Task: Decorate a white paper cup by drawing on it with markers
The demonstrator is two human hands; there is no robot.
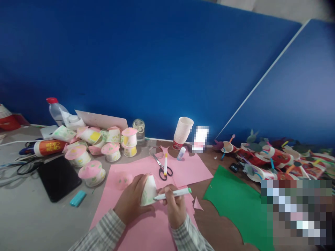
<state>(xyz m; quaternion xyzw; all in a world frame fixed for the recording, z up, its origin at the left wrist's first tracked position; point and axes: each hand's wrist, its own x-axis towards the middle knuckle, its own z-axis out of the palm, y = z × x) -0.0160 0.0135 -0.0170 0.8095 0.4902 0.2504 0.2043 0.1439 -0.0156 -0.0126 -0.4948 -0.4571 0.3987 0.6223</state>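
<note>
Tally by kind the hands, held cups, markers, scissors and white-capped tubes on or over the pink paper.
Hands: 2 (left hand, right hand)
Held white cup: 1
Markers: 2 (green-ended marker, held; yellow-and-white marker, lying)
Scissors: 1 pair
White-capped tube: 1
Total: 7

Yellow lettering on orange cup (52, 147), markings on red cup (177, 145): unreadable.

Over the pink paper (154, 233), the left hand (131, 200) holds a white cup (148, 190) and the right hand (175, 205) a marker (180, 192), tip at the cup's side, with scissors (157, 161) on the paper, green paper (235, 202) to its right and pink-topped cups (91, 170) to its left.
</note>
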